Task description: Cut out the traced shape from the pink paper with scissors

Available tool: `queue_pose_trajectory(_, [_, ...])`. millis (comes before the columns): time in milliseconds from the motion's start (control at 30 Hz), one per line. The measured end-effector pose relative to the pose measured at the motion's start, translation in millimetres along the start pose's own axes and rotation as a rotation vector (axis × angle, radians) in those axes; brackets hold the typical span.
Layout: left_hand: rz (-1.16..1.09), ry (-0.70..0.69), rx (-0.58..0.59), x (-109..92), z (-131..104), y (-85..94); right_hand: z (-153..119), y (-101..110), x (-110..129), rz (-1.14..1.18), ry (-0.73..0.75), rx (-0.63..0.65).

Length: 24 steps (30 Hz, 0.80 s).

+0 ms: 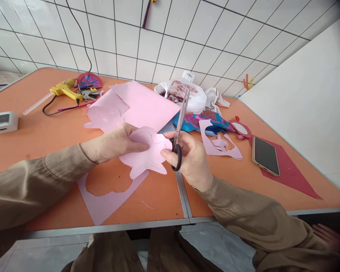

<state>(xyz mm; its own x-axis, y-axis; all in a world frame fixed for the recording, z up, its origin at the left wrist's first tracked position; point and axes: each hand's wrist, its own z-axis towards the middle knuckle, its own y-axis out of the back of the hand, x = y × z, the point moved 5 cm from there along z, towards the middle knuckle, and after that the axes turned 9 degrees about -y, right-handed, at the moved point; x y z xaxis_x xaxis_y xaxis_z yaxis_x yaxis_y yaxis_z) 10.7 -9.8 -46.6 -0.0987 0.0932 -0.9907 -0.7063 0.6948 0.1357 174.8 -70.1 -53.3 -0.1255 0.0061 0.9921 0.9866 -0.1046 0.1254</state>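
Note:
My left hand (115,144) is closed on a pink paper cutout (147,160), its thumb pressed flat across the front. Thin drawn pencil lines and wavy edges show on the cutout. In my right hand (195,160) is a pair of scissors (181,118) with black handles, the blades pointing up and away from the paper. The right thumb and fingertips also meet the cutout's right edge. Below on the table lies a pink paper offcut (102,209) with a large rounded hole. Behind my hands are larger pink sheets (143,100).
On the orange table (59,139) are a yellow glue gun (65,90), keys (89,93) and a white box-shaped device (3,122). A plastic bag (189,96), a pink scrap (205,145), a phone (265,155) and red paper (293,173) lie to the right.

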Motion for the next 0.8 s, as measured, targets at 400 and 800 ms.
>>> queue_pose_trajectory(400, [-0.051,0.02,-0.05,4.7,0.6,16.9,-0.9,17.2,-10.7,0.106,0.072,0.058])
queue_pose_trajectory(800, [0.014,-0.042,-0.194,-5.9,-1.2,49.6,-26.5,8.5,-27.6,0.145,-0.279,0.528])
